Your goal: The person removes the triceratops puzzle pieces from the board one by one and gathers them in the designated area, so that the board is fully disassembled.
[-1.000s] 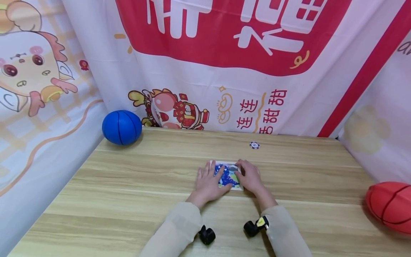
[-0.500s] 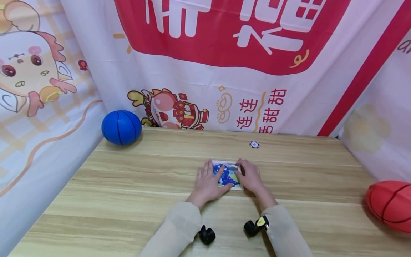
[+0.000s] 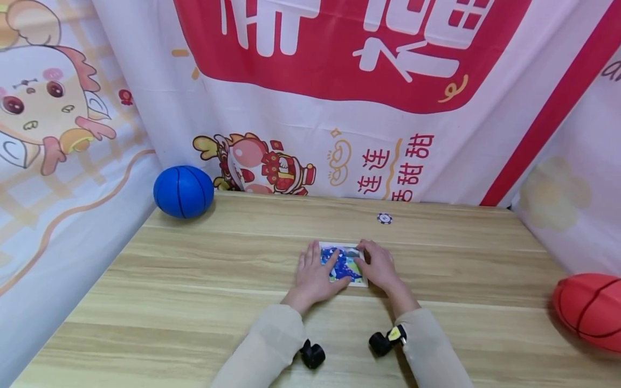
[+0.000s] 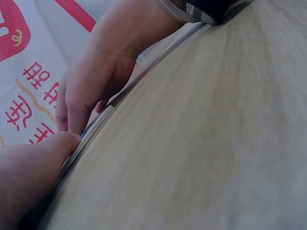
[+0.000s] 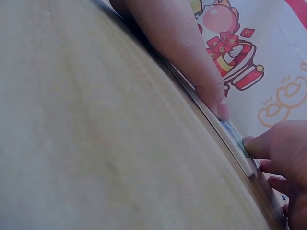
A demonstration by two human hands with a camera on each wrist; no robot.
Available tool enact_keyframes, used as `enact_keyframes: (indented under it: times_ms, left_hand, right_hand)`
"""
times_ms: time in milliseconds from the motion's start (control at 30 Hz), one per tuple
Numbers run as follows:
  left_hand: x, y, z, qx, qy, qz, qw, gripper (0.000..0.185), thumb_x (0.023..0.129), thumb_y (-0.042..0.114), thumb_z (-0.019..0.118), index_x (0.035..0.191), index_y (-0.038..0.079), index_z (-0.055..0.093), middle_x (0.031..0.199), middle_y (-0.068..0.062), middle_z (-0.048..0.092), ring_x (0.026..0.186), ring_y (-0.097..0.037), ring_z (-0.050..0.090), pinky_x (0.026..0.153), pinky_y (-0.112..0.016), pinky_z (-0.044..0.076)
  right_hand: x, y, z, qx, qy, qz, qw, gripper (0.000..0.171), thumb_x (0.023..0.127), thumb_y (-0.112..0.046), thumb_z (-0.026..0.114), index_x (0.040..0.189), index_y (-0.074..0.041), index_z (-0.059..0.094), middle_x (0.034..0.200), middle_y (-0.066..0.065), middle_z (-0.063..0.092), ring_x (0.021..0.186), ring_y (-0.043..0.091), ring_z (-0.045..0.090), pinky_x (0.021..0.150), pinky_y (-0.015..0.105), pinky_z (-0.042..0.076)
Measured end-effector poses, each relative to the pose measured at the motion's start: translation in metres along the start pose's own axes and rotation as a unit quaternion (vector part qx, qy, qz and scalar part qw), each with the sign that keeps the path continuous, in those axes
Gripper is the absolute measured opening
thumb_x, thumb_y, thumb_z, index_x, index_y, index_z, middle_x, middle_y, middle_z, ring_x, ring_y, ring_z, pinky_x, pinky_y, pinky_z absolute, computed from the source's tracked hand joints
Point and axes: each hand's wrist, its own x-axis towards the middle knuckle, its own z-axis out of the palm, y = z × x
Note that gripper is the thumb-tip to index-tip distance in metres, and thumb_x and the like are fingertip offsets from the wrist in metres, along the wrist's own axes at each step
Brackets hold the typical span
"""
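Both hands lie on a flat picture puzzle board (image 3: pixel 345 265) set between them on the wooden table (image 3: pixel 194 280). The left hand (image 3: pixel 315 276) rests with fingers spread straight over its left part. The right hand (image 3: pixel 380 267) presses its fingertips on the right edge.

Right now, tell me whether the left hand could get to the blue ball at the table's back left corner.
Probably yes. The left hand rests flat on the small picture puzzle board, and only bare wooden table lies between it and the blue ball. It would take a long stretch, though.
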Motion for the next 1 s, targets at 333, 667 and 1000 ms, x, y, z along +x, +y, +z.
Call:
enact_keyframes:
  times_ms: [333,667,1000]
  left_hand:
    - [-0.0012,-0.0004,-0.0009,-0.006,0.006,0.004,1.0000,0.077,0.075,0.069,0.034,0.137,0.024,0.023,0.140,-0.022,-0.004,0.127,-0.032,-0.008,0.100,-0.045,-0.002]
    - [-0.0002,0.0005,-0.0009,-0.005,0.007,0.007,0.9999,0.076,0.076,0.069,0.034,0.137,0.025,0.022,0.140,-0.021,-0.005,0.127,-0.031,-0.008,0.100,-0.045,-0.003]
    - [0.0002,0.0002,0.0005,-0.002,0.003,0.002,1.0000,0.077,0.075,0.070,0.033,0.137,0.026,0.022,0.140,-0.021,-0.005,0.127,-0.031,-0.009,0.099,-0.045,-0.003]
  right_hand:
    - [0.0021,0.0007,0.0046,0.029,0.019,0.018,0.999,0.028,0.079,-0.011,0.060,0.105,-0.005,0.051,0.123,0.017,0.044,0.114,0.033,0.034,0.095,0.049,0.009]
    - [0.0022,-0.0018,0.0066,0.151,0.085,0.021,0.985,0.024,0.077,0.004,0.056,0.100,-0.001,0.053,0.095,0.011,0.054,0.090,0.026,0.049,0.081,0.038,0.040]
    - [0.0051,0.0034,0.0091,0.140,0.063,0.022,0.988,0.030,0.079,0.003,0.056,0.109,-0.001,0.057,0.086,0.008,0.054,0.085,0.024,0.047,0.083,0.039,0.038]
